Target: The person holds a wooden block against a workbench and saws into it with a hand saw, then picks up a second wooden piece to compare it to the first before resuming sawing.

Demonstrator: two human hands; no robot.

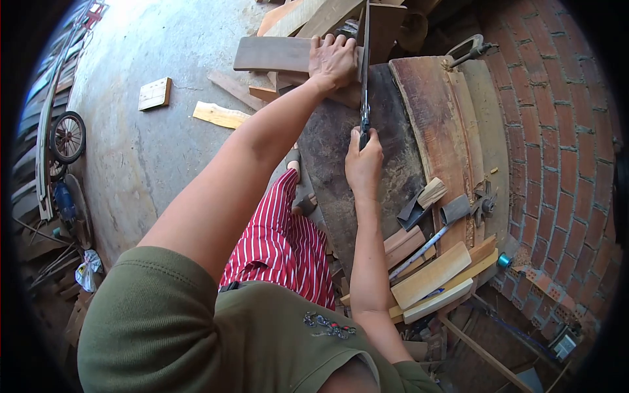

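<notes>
My left hand (334, 62) presses down on a wooden board (272, 54), its fingers curled over the far edge near the board's right end. In my right hand (364, 164) is the handle of a handsaw (366, 78), thumb along the top of the grip. The saw's narrow blade is seen nearly edge-on, pointing away from me, right beside the board's end and just right of my left hand. Under both hands lies the dark, sawdust-strewn top of a workbench (327, 150).
A clamp (472, 51) grips a thick plank (432, 98) along the bench's right side, near a brick wall (550, 131). A hammer (452, 209) and several wood pieces (432, 275) lie nearer me. Wood scraps (219, 114) and a small block (154, 93) rest on the concrete floor.
</notes>
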